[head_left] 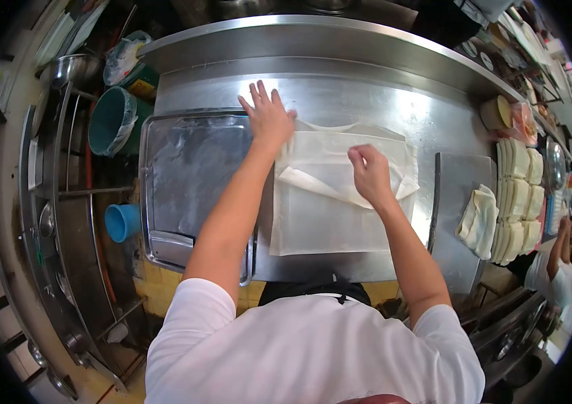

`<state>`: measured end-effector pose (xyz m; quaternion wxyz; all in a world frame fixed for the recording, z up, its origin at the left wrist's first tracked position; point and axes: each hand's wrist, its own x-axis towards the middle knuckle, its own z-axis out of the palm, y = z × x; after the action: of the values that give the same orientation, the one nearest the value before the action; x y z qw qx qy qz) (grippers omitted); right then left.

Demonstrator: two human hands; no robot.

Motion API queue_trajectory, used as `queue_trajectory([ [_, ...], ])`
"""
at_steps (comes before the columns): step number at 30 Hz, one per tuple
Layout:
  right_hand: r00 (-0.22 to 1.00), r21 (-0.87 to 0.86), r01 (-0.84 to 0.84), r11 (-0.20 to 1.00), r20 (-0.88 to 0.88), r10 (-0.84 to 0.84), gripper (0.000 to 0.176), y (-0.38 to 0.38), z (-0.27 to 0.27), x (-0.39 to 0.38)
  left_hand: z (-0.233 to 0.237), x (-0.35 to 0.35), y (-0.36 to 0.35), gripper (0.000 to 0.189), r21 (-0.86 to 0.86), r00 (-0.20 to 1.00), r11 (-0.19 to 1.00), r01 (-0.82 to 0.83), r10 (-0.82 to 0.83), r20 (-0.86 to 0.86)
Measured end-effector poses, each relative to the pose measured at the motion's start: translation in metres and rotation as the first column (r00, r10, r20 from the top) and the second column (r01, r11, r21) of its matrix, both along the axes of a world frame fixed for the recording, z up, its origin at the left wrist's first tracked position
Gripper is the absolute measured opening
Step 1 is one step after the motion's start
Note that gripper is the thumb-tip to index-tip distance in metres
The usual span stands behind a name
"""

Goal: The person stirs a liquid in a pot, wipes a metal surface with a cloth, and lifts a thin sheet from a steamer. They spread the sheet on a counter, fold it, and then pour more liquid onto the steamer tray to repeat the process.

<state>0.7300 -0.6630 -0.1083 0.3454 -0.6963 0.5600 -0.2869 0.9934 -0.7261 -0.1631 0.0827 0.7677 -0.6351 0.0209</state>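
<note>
Thin whitish translucent sheets (330, 229) lie flat on the steel counter (340, 91). Across them runs a loose strip, folded diagonally (316, 185). My left hand (270, 121) is spread with its fingers apart, at the top left corner of the sheets. Over the right part of the sheets my right hand (371, 174) is closed, thumb against the fingers; anything between them is too small to make out. A metal tray (195, 155) lies left of the sheets, with a flat metal scraper-like piece (171, 246) at its lower left.
Stacked folded pale sheets (518, 195) and a crumpled cloth (479, 219) sit at the right, by a grey board (464, 175). A green bin (112, 121) and a blue bucket (122, 222) stand left. Another person (558, 269) is at far right.
</note>
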Motion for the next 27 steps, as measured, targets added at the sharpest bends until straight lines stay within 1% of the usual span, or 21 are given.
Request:
queue_trajectory([
  [1,0.996,-0.049,0.035,0.998,0.089,-0.031,0.019,0.014,-0.002,-0.01,-0.001,-0.002,-0.009,0.092,-0.029,1.0,0.999,-0.029,0.03,0.007],
  [2,0.997,-0.051,0.05,0.997,0.062,-0.047,0.019,0.025,-0.001,-0.02,-0.004,-0.008,-0.01,0.094,0.021,0.995,0.998,0.053,-0.051,-0.084],
  [4,0.996,-0.055,0.084,0.995,0.011,-0.084,0.02,0.046,0.008,-0.035,0.026,-0.03,-0.001,0.097,0.103,0.942,0.967,0.232,-0.197,-0.272],
  [5,0.997,-0.031,0.069,0.997,-0.024,-0.07,0.022,0.054,0.005,-0.043,0.038,-0.043,0.006,0.094,0.117,0.93,0.942,0.314,-0.281,-0.237],
  [8,0.996,0.012,0.092,0.996,0.01,-0.092,0.022,0.072,0.009,-0.047,0.012,-0.057,-0.011,0.087,0.055,0.964,0.97,0.238,-0.229,-0.135],
  [9,0.995,0.001,0.096,0.995,0.019,-0.096,0.021,0.075,0.011,-0.047,0.004,-0.053,-0.021,0.081,0.002,0.987,0.989,0.145,-0.144,-0.078],
  [12,0.993,-0.017,0.113,0.993,0.018,-0.112,0.021,0.082,0.015,-0.049,-0.01,-0.032,-0.033,0.076,-0.175,0.982,0.984,0.005,-0.037,-0.183],
  [13,0.994,-0.021,0.11,0.994,0.002,-0.11,0.022,0.085,0.015,-0.051,-0.001,-0.027,-0.026,0.069,-0.229,0.956,0.973,0.012,-0.078,-0.282],
  [15,0.994,-0.04,0.101,0.994,-0.024,-0.102,0.023,0.09,0.014,-0.052,0.014,-0.017,0.008,0.06,-0.217,0.868,0.96,0.175,-0.255,-0.426],
  [16,0.996,-0.065,0.081,0.995,-0.041,-0.084,0.025,0.091,0.013,-0.053,0.022,-0.013,0.031,0.055,-0.219,0.803,0.941,0.257,-0.334,-0.494],
  [18,0.996,-0.115,0.042,0.993,-0.079,-0.051,0.028,0.094,0.011,-0.053,0.049,-0.013,0.081,0.041,-0.025,0.777,0.893,0.449,-0.404,-0.484],
  [21,0.992,-0.134,-0.047,0.99,-0.127,0.03,0.041,0.098,0.012,-0.047,0.049,-0.012,0.137,0.029,0.107,0.861,0.896,0.431,-0.372,-0.347],
  [23,0.982,-0.143,-0.116,0.983,-0.167,0.092,0.051,0.095,0.015,-0.038,0.028,-0.005,0.146,0.018,0.026,0.868,0.914,0.406,-0.376,-0.323],
  [24,0.975,-0.148,-0.149,0.978,-0.189,0.12,0.056,0.092,0.016,-0.035,0.029,-0.005,0.148,0.013,-0.017,0.871,0.919,0.394,-0.38,-0.311],
  [27,0.878,-0.271,-0.203,0.941,-0.476,0.052,0.066,0.08,0.008,-0.038,0.035,-0.012,0.146,0.008,-0.265,0.869,0.925,0.272,-0.355,-0.345],
])
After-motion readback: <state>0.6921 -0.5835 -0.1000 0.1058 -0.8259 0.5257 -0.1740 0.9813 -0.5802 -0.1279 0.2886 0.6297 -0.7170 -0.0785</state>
